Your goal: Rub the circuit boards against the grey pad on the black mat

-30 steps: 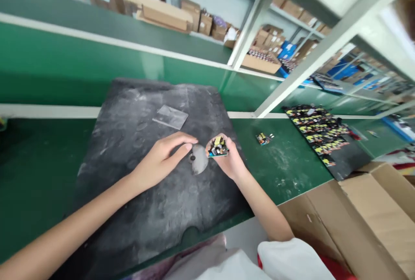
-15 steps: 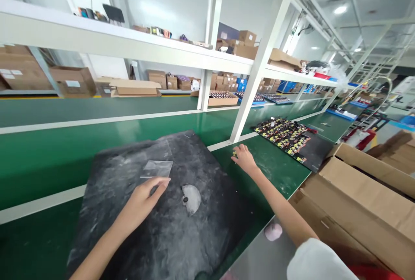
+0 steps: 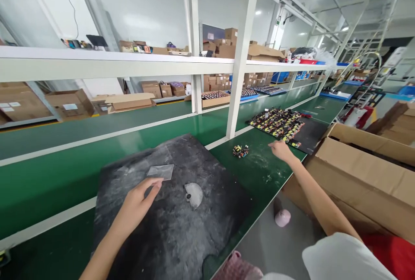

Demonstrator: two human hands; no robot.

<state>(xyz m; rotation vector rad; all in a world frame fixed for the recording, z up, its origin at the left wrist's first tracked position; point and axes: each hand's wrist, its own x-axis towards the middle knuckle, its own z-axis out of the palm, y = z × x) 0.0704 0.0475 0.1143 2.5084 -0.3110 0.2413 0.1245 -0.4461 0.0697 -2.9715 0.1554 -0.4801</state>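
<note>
My left hand (image 3: 141, 200) is closed in a pinch at the near edge of a small clear plastic sheet (image 3: 164, 171), over a dusty black mat (image 3: 168, 236). A pale, roughly half-round disc (image 3: 195, 195) with a dark spot at its edge lies on the mat, right of that hand. Over the green bench, my right hand (image 3: 283, 151) has its index finger stretched out and shows nothing in its grasp. Left of it sits a small cluster of electronic parts (image 3: 240, 151). Beyond it, many small circuit boards (image 3: 275, 122) stand in rows on a black sheet.
A white post (image 3: 238, 76) rises from the bench under a long shelf (image 3: 113, 65). Open cardboard boxes (image 3: 366, 167) stand at the right against the bench edge. Trays of parts (image 3: 244, 94) line the back. A pink object (image 3: 282, 218) is below the bench edge.
My right hand has moved right, away from the small electronic parts, which now lie uncovered on the bench. My left hand stays at the clear sheet. The view has shifted slightly.
</note>
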